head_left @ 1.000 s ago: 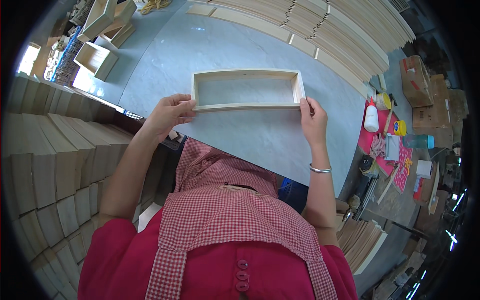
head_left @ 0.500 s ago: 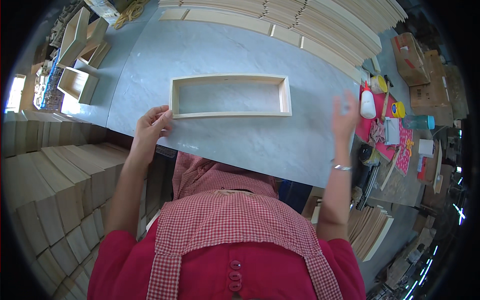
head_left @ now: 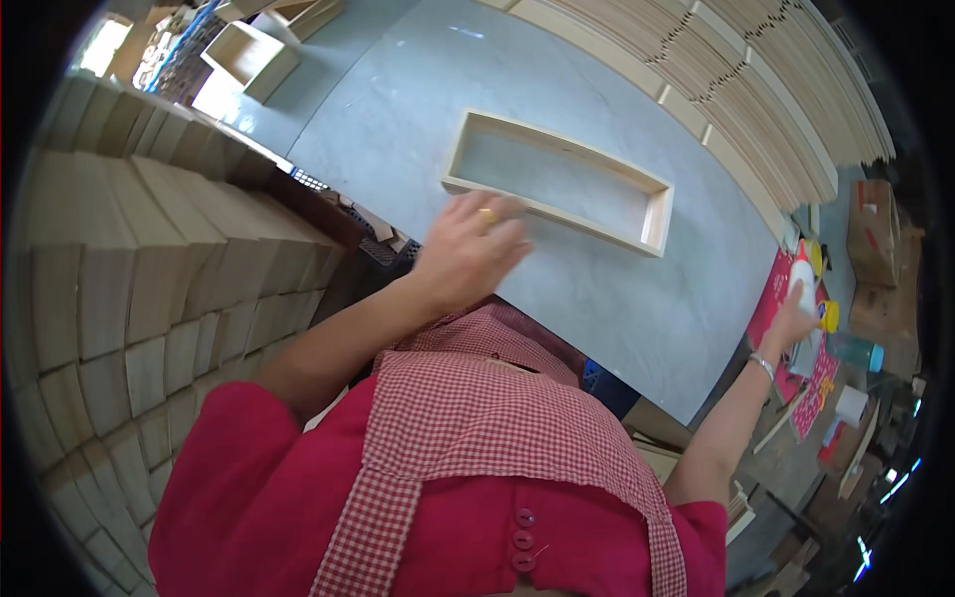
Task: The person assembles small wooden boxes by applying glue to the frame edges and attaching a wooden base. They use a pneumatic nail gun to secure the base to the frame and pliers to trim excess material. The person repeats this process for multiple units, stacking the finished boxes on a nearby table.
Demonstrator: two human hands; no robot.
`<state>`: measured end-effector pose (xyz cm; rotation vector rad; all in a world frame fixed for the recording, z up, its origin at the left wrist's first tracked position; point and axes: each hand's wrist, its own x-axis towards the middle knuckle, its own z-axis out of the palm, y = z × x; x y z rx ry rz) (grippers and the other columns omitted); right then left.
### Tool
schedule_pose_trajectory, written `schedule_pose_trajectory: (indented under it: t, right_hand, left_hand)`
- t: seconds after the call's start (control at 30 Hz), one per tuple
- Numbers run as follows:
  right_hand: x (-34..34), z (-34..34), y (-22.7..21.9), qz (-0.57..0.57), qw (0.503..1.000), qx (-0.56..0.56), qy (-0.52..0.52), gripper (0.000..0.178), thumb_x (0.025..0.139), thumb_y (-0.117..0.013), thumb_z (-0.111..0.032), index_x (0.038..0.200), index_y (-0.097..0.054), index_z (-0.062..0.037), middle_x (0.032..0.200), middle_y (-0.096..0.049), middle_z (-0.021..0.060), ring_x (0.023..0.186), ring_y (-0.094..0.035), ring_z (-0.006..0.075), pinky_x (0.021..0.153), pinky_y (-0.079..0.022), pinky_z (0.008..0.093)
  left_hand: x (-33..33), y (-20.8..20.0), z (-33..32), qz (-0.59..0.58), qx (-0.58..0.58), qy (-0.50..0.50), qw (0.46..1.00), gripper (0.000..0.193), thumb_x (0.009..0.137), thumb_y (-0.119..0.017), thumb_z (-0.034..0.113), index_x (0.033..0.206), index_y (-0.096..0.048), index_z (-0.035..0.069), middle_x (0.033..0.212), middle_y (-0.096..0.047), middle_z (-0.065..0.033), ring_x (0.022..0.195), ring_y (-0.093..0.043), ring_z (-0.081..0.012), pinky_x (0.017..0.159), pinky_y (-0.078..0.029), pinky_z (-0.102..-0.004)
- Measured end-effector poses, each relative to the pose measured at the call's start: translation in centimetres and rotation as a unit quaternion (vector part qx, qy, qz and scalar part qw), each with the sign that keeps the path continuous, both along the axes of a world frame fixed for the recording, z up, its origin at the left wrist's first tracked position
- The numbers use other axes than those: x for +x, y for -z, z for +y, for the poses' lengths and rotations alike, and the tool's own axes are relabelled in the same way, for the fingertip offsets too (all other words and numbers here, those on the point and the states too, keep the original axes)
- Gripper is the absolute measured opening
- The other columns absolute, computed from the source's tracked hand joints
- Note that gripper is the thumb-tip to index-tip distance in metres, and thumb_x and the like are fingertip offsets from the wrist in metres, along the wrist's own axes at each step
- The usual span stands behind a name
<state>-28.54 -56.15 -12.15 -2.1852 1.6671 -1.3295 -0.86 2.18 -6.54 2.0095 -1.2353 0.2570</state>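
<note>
A shallow rectangular wooden frame lies on the grey table, with the tabletop showing through its middle. Just in front of its near side hovers my left hand, somewhat blurred. Its fingers are loosely bent, a ring on one of them, and nothing shows in them; the thumb is mostly hidden. Far to the right, my right hand has its fingers closed round the lower part of a white squeeze bottle with a red nozzle. The bottle stands upright over a pink cloth.
Stacked wooden strips line the table's far side. Small wooden boxes sit at the far left, above piled wooden blocks. Beside my right hand are a yellow-lidded jar, a teal bottle and cardboard boxes.
My view has turned toward the right. My left hand has come away from the frame's corner. My right hand has reached out right and taken hold of the squeeze bottle.
</note>
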Motion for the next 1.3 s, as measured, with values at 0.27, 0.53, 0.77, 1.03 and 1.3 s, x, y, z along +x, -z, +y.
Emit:
schedule_pose_trajectory:
  t: [0.27, 0.53, 0.77, 1.03, 1.3]
  right_hand:
    - [9.1, 21.3, -10.1, -0.418, 0.841, 0.109, -0.324, 0.052, 0.097, -0.071, -0.036, 0.122, -0.054, 0.0061, 0.103, -0.068, 0.0202, 0.080, -0.069, 0.0241, 0.059, -0.054, 0.0316]
    - [16.7, 38.9, -7.6, -0.224, 0.779, 0.228, -0.540, 0.060, 0.088, -0.080, -0.028, 0.132, -0.053, 0.0018, 0.117, -0.059, 0.0116, 0.098, -0.063, 0.0199, 0.075, -0.057, 0.0312]
    - [19.4, 41.8, -6.9, -0.186, 0.732, 0.272, -0.596, 0.067, 0.083, -0.085, -0.017, 0.137, -0.048, 0.0002, 0.120, -0.058, 0.0117, 0.107, -0.061, 0.0189, 0.091, -0.054, 0.0330]
    - [20.1, 41.6, -6.9, -0.153, 0.732, 0.239, -0.619, 0.065, 0.082, -0.084, -0.013, 0.135, -0.049, 0.0003, 0.120, -0.061, 0.0148, 0.107, -0.062, 0.0214, 0.091, -0.055, 0.0345]
    - [22.0, 41.1, -6.6, -0.169, 0.738, 0.201, -0.622, 0.061, 0.082, -0.083, -0.011, 0.133, -0.050, -0.0005, 0.118, -0.062, 0.0146, 0.105, -0.063, 0.0213, 0.091, -0.055, 0.0355]
  left_hand:
    - [0.4, 4.9, -4.5, -0.028, 0.083, 0.039, 0.995, 0.044, 0.085, -0.064, 0.005, 0.128, -0.066, 0.009, 0.126, -0.063, -0.0098, 0.122, -0.058, -0.0275, 0.113, -0.037, -0.0538]
    - [-3.5, 5.9, -3.0, -0.148, 0.035, 0.035, 0.988, 0.042, 0.091, -0.063, 0.021, 0.132, -0.064, 0.008, 0.137, -0.058, -0.0089, 0.135, -0.050, -0.0285, 0.118, -0.032, -0.0603]
    - [-3.6, 7.3, -2.4, -0.101, 0.027, 0.050, 0.993, 0.043, 0.090, -0.069, 0.035, 0.124, -0.066, 0.010, 0.133, -0.057, -0.0103, 0.136, -0.049, -0.0307, 0.119, -0.030, -0.0610]
    - [-3.6, 7.7, -2.4, -0.090, 0.024, 0.057, 0.994, 0.040, 0.089, -0.069, 0.034, 0.119, -0.067, 0.009, 0.131, -0.057, -0.0116, 0.135, -0.050, -0.0308, 0.119, -0.030, -0.0604]
    - [-3.3, 6.8, -2.4, -0.104, 0.031, 0.045, 0.993, 0.040, 0.085, -0.076, 0.035, 0.116, -0.068, 0.012, 0.141, -0.057, -0.0109, 0.140, -0.050, -0.0296, 0.121, -0.027, -0.0592]
